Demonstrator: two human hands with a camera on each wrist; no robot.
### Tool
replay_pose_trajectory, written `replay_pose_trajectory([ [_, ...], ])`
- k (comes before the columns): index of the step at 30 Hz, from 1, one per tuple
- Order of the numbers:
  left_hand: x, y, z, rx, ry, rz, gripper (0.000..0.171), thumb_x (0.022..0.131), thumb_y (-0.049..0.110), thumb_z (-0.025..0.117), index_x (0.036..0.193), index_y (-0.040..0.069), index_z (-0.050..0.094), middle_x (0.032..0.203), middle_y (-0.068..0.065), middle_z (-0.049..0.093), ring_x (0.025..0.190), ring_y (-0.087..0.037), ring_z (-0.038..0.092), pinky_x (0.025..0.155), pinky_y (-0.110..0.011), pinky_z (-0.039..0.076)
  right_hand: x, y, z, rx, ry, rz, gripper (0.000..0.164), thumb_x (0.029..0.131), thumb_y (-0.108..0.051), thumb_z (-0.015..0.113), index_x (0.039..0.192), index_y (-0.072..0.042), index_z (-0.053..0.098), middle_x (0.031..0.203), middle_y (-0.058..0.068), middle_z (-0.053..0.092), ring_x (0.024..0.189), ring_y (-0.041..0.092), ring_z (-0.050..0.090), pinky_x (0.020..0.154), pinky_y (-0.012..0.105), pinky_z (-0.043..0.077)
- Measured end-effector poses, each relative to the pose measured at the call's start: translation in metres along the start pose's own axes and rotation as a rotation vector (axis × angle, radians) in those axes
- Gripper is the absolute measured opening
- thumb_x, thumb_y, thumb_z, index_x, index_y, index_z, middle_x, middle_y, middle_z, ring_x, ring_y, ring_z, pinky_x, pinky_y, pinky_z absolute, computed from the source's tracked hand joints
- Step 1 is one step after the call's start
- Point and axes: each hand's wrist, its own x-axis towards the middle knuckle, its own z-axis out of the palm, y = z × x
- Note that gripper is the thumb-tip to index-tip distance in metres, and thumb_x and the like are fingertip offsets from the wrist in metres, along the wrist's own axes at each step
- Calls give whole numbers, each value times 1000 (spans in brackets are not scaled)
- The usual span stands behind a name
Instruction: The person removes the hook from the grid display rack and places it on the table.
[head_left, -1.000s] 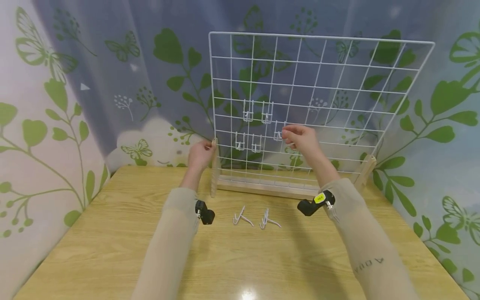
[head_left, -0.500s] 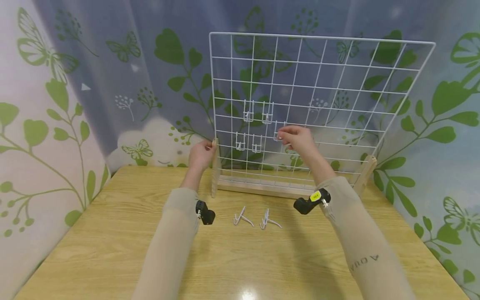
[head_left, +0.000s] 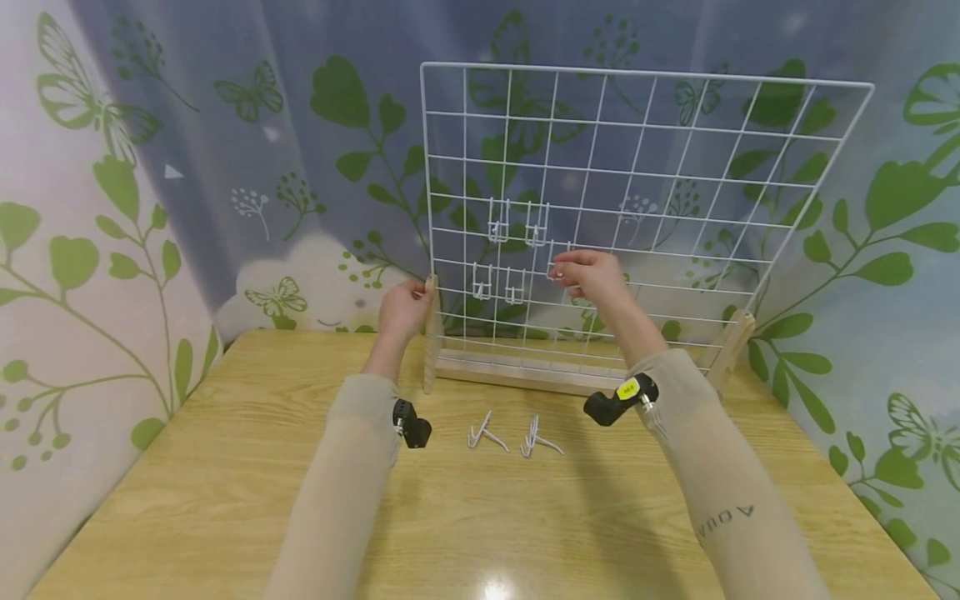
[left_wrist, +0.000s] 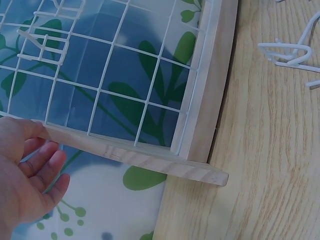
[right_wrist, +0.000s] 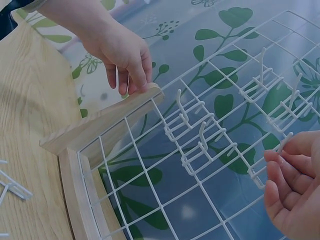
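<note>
A white wire grid panel (head_left: 633, 175) stands upright in a wooden stand (head_left: 517, 373). My left hand (head_left: 402, 310) holds the top of the stand's left upright (left_wrist: 150, 162), thumb on the wood, other fingers loosely bent. At the grid's lower middle my right hand (head_left: 596, 275) pinches the arm of a white wire hook (right_wrist: 257, 176) between thumb and forefinger. That hook's two prongs show at a grid wire, and my fingers cover part of it. Several similar hooks hang to its left, among them an upper hook (head_left: 498, 225) and a lower hook (head_left: 482, 285).
Two loose white hooks lie on the wooden table (head_left: 247, 467) in front of the stand: a left hook (head_left: 486, 433) and a right hook (head_left: 537, 439). A patterned curtain (head_left: 337, 167) hangs close behind the grid and along both sides.
My right hand has shifted slightly left across the hook, its fingertips now covering more of it. My left hand stays at the upright, and the hanging and loose hooks have not moved.
</note>
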Motion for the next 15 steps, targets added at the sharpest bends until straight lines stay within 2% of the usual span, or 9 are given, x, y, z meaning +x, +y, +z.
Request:
replay_pose_trajectory([
  [15, -1, -1, 0, -10, 0, -2, 32, 94, 28, 52, 112, 3, 62, 104, -14, 63, 92, -28, 58, 76, -39, 46, -3, -5, 1, 120, 30, -9, 34, 92, -10, 54, 122, 6, 55, 76, -9, 62, 74, 12, 56, 62, 18, 47],
])
